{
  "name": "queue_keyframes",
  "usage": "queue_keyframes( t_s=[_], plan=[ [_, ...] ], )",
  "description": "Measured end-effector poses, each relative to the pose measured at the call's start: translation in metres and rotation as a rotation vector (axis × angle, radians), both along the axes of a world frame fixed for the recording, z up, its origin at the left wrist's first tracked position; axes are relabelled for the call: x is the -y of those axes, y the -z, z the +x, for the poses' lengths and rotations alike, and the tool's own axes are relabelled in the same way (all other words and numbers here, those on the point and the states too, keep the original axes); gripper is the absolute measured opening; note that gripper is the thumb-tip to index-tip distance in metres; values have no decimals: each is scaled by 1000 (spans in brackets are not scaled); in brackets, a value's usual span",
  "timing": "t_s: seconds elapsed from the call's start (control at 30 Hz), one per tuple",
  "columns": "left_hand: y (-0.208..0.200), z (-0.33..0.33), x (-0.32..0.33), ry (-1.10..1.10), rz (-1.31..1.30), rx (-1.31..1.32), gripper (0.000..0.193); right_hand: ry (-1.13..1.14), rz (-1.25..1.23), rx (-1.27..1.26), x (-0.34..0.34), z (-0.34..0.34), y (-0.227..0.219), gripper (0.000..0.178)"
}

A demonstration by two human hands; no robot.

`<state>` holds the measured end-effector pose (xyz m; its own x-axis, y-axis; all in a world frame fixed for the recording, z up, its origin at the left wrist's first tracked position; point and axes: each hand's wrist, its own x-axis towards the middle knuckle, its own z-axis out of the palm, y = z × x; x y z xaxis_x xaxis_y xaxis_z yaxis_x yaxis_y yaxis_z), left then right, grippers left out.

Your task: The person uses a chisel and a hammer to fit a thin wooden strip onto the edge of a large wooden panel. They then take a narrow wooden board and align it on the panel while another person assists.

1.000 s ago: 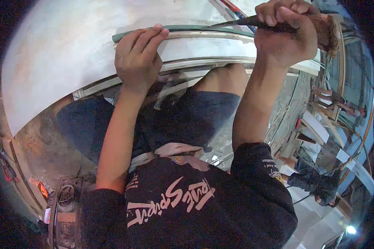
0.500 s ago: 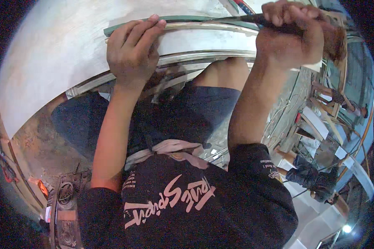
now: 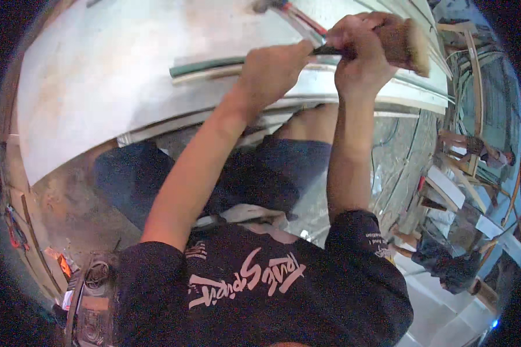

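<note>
The left hand [image 3: 275, 70] has left the end of the green strip [image 3: 207, 66]; now it's up by the dark tool [image 3: 330, 51].

Free room over the white surface [image 3: 98, 75] to my left, green strip [image 3: 205, 66] jutting beside my left hand [image 3: 275, 72], red-handled tool [image 3: 304, 20] in the way beyond.

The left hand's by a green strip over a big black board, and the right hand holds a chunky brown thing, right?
Not quite: the head view shows the board is white, not black. The left hand, green strip, right hand and brown thing fit.
</note>
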<state>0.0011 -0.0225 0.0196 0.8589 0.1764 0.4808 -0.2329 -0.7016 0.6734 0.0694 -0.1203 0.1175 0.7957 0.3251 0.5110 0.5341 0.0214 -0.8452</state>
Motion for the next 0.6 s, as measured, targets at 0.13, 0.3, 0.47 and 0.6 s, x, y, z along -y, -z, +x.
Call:
queue_keyframes(
  t_s=[0.13, 0.3, 0.47, 0.6],
  plan=[
    [2, -3, 2, -21, -158, 87, 18, -352, -365, 100, 79, 36, 38, 56],
    [12, -3, -8, -36, -183, 165, 19, -154, -809, 340, 58, 80, 53, 54],
    [2, 5, 3, 4, -85, 90, 21, 56, -1301, 443, 71, 168, 106, 42],
    [6, 5, 0, -47, -114, 131, 23, 80, -956, 579, 62, 157, 37, 40]
  ],
)
